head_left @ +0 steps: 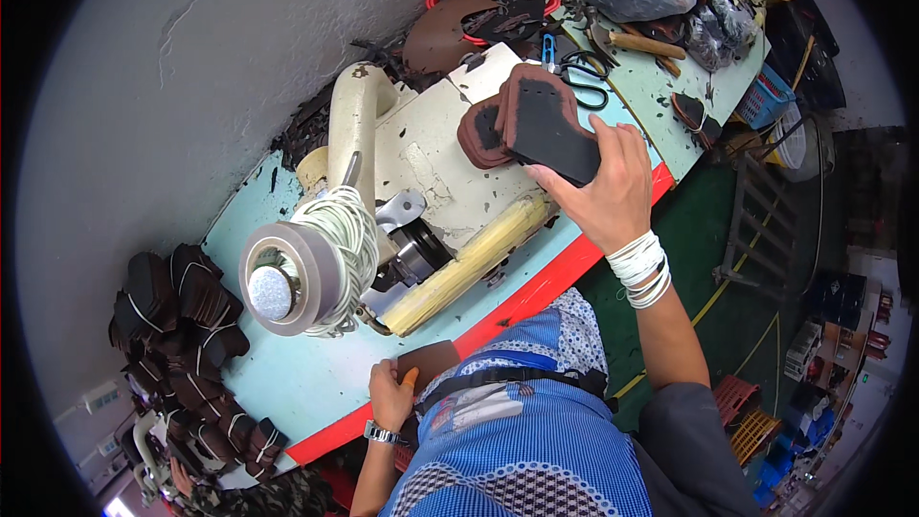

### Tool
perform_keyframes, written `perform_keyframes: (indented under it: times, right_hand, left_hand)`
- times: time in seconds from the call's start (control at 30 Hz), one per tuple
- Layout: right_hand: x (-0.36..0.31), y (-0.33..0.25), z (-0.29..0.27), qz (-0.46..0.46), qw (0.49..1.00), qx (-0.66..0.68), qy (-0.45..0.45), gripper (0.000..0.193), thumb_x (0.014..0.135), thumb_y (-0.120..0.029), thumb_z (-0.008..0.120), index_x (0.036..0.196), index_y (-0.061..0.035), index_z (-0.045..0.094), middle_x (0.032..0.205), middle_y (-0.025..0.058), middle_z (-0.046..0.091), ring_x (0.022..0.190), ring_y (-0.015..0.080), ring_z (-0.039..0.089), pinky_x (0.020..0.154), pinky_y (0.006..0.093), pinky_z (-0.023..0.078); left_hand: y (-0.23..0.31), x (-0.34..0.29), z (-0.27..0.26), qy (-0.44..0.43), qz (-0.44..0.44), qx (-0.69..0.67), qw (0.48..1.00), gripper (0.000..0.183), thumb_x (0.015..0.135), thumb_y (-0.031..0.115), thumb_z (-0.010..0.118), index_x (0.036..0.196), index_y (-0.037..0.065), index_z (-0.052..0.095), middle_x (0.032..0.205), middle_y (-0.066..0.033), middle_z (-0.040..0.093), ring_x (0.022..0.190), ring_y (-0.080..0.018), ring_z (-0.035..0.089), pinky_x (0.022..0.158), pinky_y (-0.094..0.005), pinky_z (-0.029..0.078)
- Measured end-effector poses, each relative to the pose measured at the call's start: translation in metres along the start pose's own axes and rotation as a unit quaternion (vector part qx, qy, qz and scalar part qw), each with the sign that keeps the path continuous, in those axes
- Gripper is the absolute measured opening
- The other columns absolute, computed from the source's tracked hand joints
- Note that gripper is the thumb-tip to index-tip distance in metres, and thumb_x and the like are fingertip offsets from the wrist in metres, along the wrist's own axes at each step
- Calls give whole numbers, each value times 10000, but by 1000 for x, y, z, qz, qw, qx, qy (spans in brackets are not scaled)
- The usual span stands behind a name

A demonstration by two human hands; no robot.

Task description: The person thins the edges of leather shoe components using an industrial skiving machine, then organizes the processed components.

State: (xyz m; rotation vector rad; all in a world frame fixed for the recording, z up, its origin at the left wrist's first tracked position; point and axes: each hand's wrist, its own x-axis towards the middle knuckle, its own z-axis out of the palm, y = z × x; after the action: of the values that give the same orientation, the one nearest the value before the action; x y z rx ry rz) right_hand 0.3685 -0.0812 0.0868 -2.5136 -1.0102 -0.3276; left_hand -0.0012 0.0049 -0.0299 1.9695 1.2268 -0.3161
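Notched stack of flat pieces, black-faced with reddish-brown edges: I find it above the cream machine bed, in the right hand. The thumb is at its lower edge and the fingers at its right side, closed on it; I cannot tell whether it is lifted or resting. A second stack, of like material, lies partly beneath it at the left. The layers in each are too tight to count.

The left hand, well apart from the right, pinches one smooth brown piece at the table's red edge; I note one orange finger cover.

Further out, I record one machine in chipped cream paint, one fibrous yellowish cylinder along its near side, and one coil of white cord hung about a grey, round-ended part. Beyond the stacks lies one pair of black-handled scissors. On the left of the pale blue tabletop I see more than five brown bundles, bound with white string.
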Motion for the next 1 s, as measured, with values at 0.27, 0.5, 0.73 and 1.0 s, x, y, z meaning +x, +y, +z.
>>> perform_keyframes:
  times: [0.27,0.5,0.73,1.0]
  right_hand:
    - [-99,-93,-14,-54,894,371,-246,415,752,-283,647,991,47,568,941,235,573,860,370,572,765,421,460]
    - [-100,-98,6,161,743,482,-435,264,796,-228,587,729,27,597,609,182,564,541,245,575,533,364,443]
    - [-93,-98,25,370,515,552,-542,235,861,-159,553,852,68,609,663,94,620,545,116,588,482,225,474]
    - [-62,-91,28,177,813,426,-356,266,831,-180,605,766,76,627,619,46,607,553,126,566,515,254,441]
  left_hand:
    - [46,-1,-118,-255,37,-196,946,139,790,94,661,826,-34,619,643,16,545,623,-45,445,549,-236,378]
    - [95,17,-127,-212,44,-311,925,233,890,167,558,951,-53,606,831,-63,631,772,-87,568,680,-242,468]
    - [99,55,-139,-239,-38,-375,895,297,898,146,522,1101,-70,506,861,-141,601,658,-208,626,479,-299,528]
    - [102,66,-104,-203,50,-350,913,276,915,168,499,1014,-89,517,835,-158,621,591,-211,640,482,-275,530]
